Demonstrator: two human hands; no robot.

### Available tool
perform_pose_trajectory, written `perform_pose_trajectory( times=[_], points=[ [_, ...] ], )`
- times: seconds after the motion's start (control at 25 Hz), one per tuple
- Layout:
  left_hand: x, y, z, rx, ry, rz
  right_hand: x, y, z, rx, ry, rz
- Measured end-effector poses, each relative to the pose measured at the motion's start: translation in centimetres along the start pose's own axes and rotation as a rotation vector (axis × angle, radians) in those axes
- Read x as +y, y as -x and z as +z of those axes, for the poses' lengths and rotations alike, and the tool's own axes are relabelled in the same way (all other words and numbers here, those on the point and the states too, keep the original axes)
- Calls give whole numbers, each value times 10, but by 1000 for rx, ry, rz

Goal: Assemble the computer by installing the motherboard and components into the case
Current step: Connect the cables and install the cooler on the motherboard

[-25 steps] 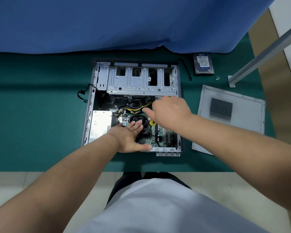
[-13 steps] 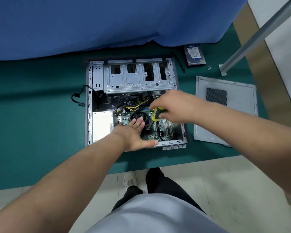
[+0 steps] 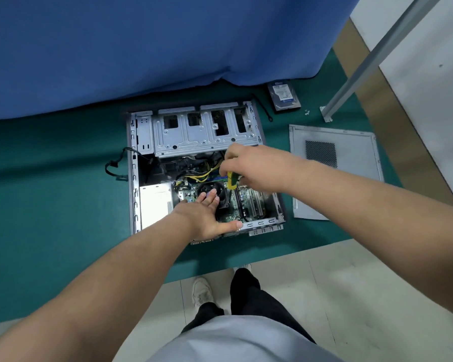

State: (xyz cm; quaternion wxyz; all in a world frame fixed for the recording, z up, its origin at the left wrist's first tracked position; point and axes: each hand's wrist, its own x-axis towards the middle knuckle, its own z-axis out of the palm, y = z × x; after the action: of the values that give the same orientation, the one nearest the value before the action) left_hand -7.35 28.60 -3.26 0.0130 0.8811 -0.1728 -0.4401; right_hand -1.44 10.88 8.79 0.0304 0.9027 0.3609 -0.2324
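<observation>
since a moment ago your view has swung left, so the open computer case [image 3: 203,168] sits nearer the middle and more pale floor shows below, while your right hand [image 3: 256,169] has lifted the screwdriver [image 3: 232,180] slightly above the board. the case lies on its side on a green mat [image 3: 55,205] spread before a blue curtain [image 3: 141,48], a metal pole [image 3: 372,58] slanting at the right. the motherboard [image 3: 242,202] sits inside the case, in its lower right part, with the fan [image 3: 209,194] at its left and the power supply [image 3: 156,205] in the lower left corner. your left hand [image 3: 207,215] lies flat, fingers straight and reaching onto the fan, thumb stretched along the case's near edge. just above it, your right hand curls around the yellow-and-green screwdriver handle, held over the board beside the yellow cables [image 3: 207,175]. the side panel [image 3: 335,171] lies on the mat to the right of the case, and a hard drive [image 3: 284,96] rests beyond it near the curtain.
</observation>
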Motion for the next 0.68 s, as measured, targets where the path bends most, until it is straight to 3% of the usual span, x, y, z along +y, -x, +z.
perform_pose_trajectory(
  times=[0.12, 0.28, 0.36, 0.44, 0.6, 0.68],
  points=[
    [0, -1, 0, 1, 0, 3, 0, 3, 3, 34, 4, 29],
    [1, 0, -2, -4, -3, -4, -14, 1, 22, 128, -85, 422],
    [2, 0, -2, -7, -3, -7, -17, -1, 27, 162, -22, 503],
    [2, 1, -2, -3, -8, -8, -12, 0, 26, 157, -51, 435],
    [3, 3, -2, 8, -3, -6, 5, 7, 12, 51, -92, -4],
    [3, 4, -2, 19, -1, -7, 9, 7, 9, 33, -56, -35]
  ],
)
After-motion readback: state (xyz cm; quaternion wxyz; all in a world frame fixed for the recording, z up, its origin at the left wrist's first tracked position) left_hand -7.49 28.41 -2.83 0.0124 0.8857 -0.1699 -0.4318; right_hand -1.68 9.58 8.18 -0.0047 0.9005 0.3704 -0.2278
